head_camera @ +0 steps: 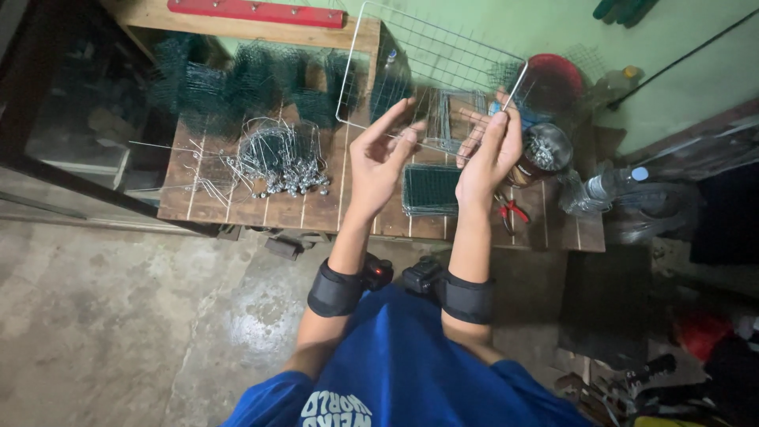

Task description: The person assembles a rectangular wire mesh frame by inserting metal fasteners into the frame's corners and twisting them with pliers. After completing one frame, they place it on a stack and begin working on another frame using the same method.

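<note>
1. Both forearms wore black wrist straps, nearest the viewer.
2. Wooden bench (316, 209) stood beyond.
3. Wire mesh panel (431, 67) hung tilted above the bench.
4. Right hand (492, 154) pinched the panel's lower corner.
5. Left hand (379, 158), fingers spread wide, touched its lower edge.
6. Red pliers (512, 212) lay on the bench.

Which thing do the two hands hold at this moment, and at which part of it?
Both hands hold a wire mesh panel, raised over the wooden table. The right hand grips its lower right corner; the left hand touches its lower edge with open fingers.
</note>
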